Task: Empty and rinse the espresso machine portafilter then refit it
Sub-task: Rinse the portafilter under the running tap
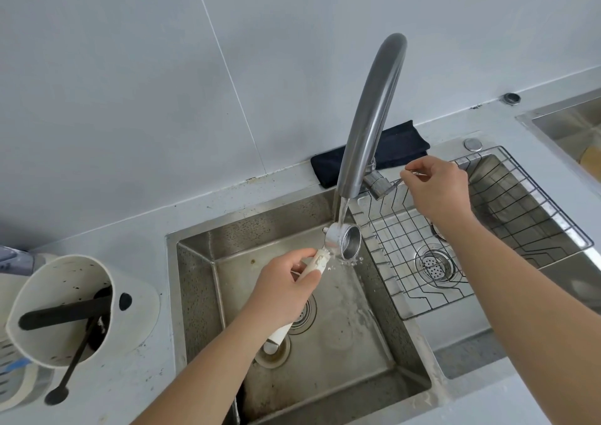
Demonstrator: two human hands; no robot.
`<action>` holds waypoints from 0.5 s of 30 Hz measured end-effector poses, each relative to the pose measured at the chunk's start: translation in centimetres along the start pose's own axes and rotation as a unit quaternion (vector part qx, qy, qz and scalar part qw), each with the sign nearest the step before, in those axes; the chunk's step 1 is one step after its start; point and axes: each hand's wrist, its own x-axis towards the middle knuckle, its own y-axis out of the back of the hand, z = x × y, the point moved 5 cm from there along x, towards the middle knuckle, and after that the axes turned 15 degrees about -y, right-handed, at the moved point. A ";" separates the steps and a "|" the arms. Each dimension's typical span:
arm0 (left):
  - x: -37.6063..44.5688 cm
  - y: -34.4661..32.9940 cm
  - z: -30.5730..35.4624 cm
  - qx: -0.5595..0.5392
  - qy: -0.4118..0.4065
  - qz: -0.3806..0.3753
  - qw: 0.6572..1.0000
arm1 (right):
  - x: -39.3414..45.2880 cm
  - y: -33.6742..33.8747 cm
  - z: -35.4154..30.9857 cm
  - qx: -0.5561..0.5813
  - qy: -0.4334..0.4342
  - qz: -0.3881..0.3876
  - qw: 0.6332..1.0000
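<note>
The portafilter [344, 240] has a shiny metal basket and a cream handle. My left hand [286, 286] grips that handle and holds the basket tilted under the faucet [367, 122], over the left sink basin [341, 353]. Water runs from the spout onto the basket and splashes below it. My right hand [437, 188] is closed on the thin faucet lever [398, 181], just right of the faucet's base.
A wire rack [507, 226] lies across the right sink basin with a drain strainer [434, 265]. A folded dark cloth [400, 144] sits behind the faucet. On the counter at left stands a white knock box [126, 314] with a black bar and a black spoon [70, 372].
</note>
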 end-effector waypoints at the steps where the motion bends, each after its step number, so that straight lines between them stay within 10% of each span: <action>1: 0.2 -0.1 0.1 0.000 0.003 0.002 1.000 | 0.0 0.0 0.0 -0.001 0.000 0.000 1.000; 15: 1.4 -1.7 1.6 -0.129 0.035 0.027 0.991 | 0.1 -0.1 0.1 0.001 0.008 0.001 1.000</action>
